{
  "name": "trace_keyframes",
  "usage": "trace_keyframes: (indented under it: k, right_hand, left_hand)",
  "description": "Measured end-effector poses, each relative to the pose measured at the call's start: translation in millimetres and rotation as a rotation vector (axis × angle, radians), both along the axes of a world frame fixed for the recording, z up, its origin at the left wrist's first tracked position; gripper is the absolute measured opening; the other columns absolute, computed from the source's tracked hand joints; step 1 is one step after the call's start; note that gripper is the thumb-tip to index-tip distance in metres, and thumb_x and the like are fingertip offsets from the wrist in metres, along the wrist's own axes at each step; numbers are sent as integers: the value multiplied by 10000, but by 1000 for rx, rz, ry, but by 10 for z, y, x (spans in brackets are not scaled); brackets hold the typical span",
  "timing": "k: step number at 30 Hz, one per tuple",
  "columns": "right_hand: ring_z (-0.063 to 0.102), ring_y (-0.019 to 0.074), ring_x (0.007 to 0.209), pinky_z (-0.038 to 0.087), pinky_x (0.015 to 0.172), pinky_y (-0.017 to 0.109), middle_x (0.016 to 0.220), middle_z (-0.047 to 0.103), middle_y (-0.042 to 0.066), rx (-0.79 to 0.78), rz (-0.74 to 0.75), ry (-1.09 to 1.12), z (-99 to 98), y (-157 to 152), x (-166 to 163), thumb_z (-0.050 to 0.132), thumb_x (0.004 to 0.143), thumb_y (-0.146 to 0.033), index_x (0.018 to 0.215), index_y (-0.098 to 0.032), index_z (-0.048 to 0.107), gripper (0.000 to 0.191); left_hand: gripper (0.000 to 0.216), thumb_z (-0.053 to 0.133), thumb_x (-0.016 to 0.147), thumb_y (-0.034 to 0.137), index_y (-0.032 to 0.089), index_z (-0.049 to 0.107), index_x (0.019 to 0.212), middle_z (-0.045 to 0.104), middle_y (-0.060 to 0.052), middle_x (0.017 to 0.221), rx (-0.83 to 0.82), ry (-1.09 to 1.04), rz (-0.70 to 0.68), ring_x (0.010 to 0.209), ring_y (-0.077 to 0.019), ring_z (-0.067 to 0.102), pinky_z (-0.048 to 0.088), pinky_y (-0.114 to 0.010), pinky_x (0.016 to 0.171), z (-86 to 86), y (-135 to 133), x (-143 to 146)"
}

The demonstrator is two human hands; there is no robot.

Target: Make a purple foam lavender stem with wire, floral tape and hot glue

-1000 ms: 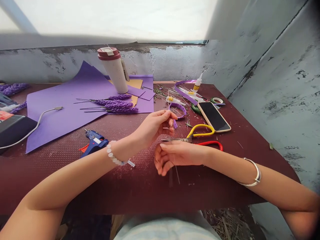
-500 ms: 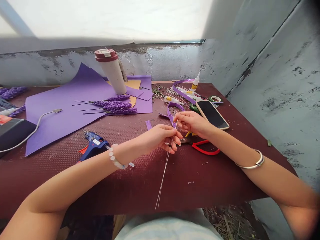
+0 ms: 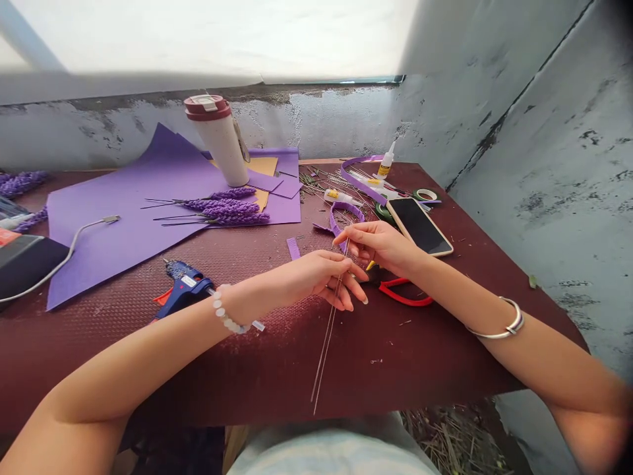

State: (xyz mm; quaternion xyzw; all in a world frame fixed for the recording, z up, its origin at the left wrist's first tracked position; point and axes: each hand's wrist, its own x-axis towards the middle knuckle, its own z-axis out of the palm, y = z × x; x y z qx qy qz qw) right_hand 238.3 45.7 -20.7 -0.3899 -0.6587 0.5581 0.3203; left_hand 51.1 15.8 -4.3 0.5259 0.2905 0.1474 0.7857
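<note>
"Logging the head view, the only 1 on my screen. Ready for entries?"

"Go. Hands first."

"Item 1, left hand [image 3: 324, 276]: thumb and forefinger closed on a bundle of thin wires [image 3: 324, 349] about midway along, the other fingers spread loose. Item 2, right hand [image 3: 383, 244]: fingertips pinching the same wires at their upper ends. I count at least 2 strands; finer than that I cannot tell."

"Where do the wires sit?"

"Slanting from the right hand down toward the near edge of the table [image 3: 435, 349], lifted off it as far as I can judge, and bare along all the length I see."

"Around the hands?"

"Item 3, red-handled cutters [image 3: 408, 295], just beneath the right wrist. Item 4, a curled purple strip [image 3: 346, 210], just beyond the right fingertips. Item 5, phone [image 3: 419, 226], face up beside it. Item 6, blue glue gun [image 3: 185, 289], near the left forearm. Item 7, a loose heap of more wires [image 3: 326, 179] at the back."

"Progress, as you read it?"

"My judgement only: several finished purple flower stems [image 3: 230, 210] lie on the purple sheet [image 3: 113, 218], so part is done. The held wires carry no purple yet, and strip and spare wire lie unused."
</note>
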Motion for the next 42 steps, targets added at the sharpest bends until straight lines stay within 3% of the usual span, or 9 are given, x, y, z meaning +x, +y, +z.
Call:
trace_keyframes:
  k: [6, 10, 13, 20, 26, 29, 33, 37, 42]
  right_hand:
    - [589, 166, 713, 479, 691, 325, 791, 631, 76, 244, -175, -367, 108, 211, 163, 340, 908, -643, 874, -153, 677, 596]
    - [395, 391, 1254, 270, 1059, 539, 1248, 476, 235, 418, -556, -708, 146, 551, 624, 569, 824, -539, 1108, -81, 592, 540]
    - [398, 477, 1236, 297, 1022, 606, 1275, 427, 283, 347, -616, -913, 45, 738, 956, 753, 637, -525, 1181, -39, 556, 755]
    - [537, 376, 1111, 452, 915, 482, 1290, 419, 248, 278, -619, -1079, -39, 814, 1117, 789, 574, -557, 1294, -92, 483, 910]
    - [486, 446, 1143, 442, 879, 517, 1292, 393, 297, 251, -734, -1201, 180, 683, 1216, 761, 604, -592, 1325, -63, 431, 953]
    - [432, 474, 1193, 441, 864, 521, 1334, 362, 314, 204, -675, -1368, 200, 638, 1301, 708, 662, -598, 1354, -54, 404, 931]
    - [521, 467, 1070, 468, 766, 531, 1235, 478, 328, 107, -580, -1468, 131, 619, 1320, 672, 710, -552, 1226, -45, 557, 733]
    - [454, 492, 1152, 412, 849, 608, 1230, 499, 309, 304, -552, -1467, 62, 607, 1147, 610, 787, -436, 1157, -55, 606, 532]
    - [474, 343, 1160, 388, 961, 481, 1200, 566, 178, 620, -340, -1293, -2, 638, 813, 572, 839, -353, 1093, -157, 625, 325]
  left_hand:
    - [259, 447, 925, 199, 130, 514, 684, 244, 84, 504, -106, -56, 158, 394, -36, 224, 261, -143, 395, 51, 34, 4]
    - [288, 375, 937, 167, 143, 472, 666, 173, 90, 518, -122, -40, 213, 404, -44, 130, 153, -148, 378, 106, 91, 14]
    - [257, 393, 922, 161, 139, 495, 687, 183, 88, 521, -134, -9, 222, 403, -45, 132, 144, -152, 377, 50, 89, 8]
    - [229, 436, 940, 241, 141, 515, 749, 246, 80, 531, -74, -29, 305, 420, -43, 153, 139, -148, 397, -239, -31, -135]
    - [220, 465, 937, 265, 131, 540, 780, 270, 80, 530, -71, -58, 320, 421, -40, 180, 174, -154, 409, -283, -89, -190]
    - [211, 477, 931, 262, 127, 564, 795, 347, 62, 542, -66, -76, 333, 421, -44, 249, 269, -166, 422, -290, -89, -189]
    - [209, 474, 931, 256, 121, 588, 818, 415, 43, 561, -57, -100, 349, 438, -59, 329, 364, -195, 455, -304, -80, -196]
    - [210, 492, 922, 250, 110, 604, 814, 423, 38, 559, -60, -109, 356, 444, -63, 359, 373, -199, 459, -296, -83, -196]
    - [156, 509, 904, 216, 102, 615, 891, 401, 49, 567, -78, -112, 425, 436, -53, 324, 335, -186, 446, -293, -89, -189]
